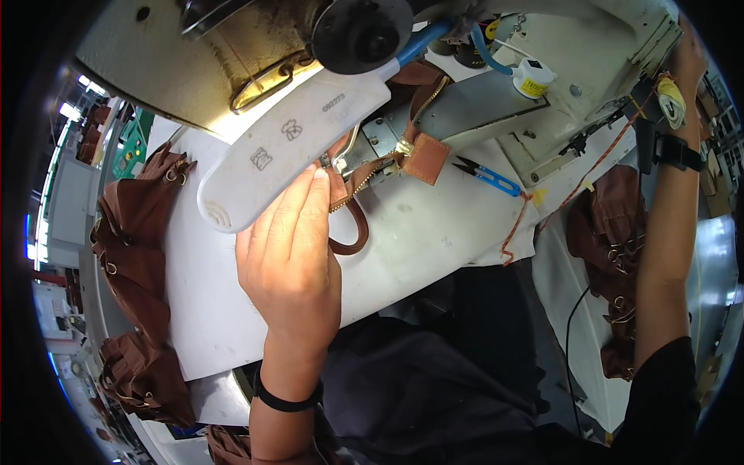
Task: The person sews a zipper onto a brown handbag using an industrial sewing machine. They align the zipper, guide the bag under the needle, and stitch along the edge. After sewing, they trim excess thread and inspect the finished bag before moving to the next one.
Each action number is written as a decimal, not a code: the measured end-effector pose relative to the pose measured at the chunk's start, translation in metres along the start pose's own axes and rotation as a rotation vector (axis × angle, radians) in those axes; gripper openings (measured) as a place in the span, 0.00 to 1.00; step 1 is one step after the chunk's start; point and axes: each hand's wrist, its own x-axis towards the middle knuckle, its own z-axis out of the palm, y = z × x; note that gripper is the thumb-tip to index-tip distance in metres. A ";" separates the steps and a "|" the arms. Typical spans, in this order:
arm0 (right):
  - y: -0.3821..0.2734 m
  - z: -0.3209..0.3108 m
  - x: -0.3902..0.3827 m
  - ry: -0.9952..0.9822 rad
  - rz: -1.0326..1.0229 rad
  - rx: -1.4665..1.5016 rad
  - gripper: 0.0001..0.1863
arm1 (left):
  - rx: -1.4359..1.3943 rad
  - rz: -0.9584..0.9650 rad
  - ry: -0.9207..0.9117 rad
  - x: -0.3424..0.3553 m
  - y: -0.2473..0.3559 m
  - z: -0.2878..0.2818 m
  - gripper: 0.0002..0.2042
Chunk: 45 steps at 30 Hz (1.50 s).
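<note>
My left hand (288, 246) is in the middle, fingers closed on a brown leather piece (338, 186) with a brass zipper, under the sewing machine's long white plastic piece (287, 139). The leather lies at the metal needle plate (370, 147), where the white piece partly hides my fingertips. A square leather tab (425, 159) and a leather loop (356, 240) extend from it. My right hand (686, 62) reaches up to the machine's right end at the picture's edge; its fingers are mostly hidden.
Blue thread snips (504, 182) lie on the white worktop (418, 236) beside orange cord (511, 240). Brown leather bags (128, 240) hang at the left, with more (604, 225) at the right. A small white bottle (533, 77) with blue tube sits on the machine bed, and a black cable (573, 341) hangs below.
</note>
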 end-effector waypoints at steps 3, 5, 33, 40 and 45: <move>-0.006 0.001 -0.023 0.025 0.104 0.102 0.26 | -0.074 -0.062 -0.002 -0.007 0.000 0.004 0.21; -0.007 -0.002 -0.028 0.038 0.175 0.184 0.26 | -0.146 -0.099 0.018 -0.012 0.000 0.010 0.22; -0.295 0.029 -0.322 -1.002 1.115 0.997 0.15 | -0.325 -0.127 0.074 -0.020 -0.005 0.023 0.22; -0.295 0.030 -0.329 -0.908 1.151 1.111 0.10 | -0.429 -0.180 -0.036 -0.025 -0.010 0.016 0.22; -0.307 0.030 -0.336 -0.796 1.235 1.165 0.11 | -0.444 -0.177 -0.018 -0.028 -0.013 0.019 0.23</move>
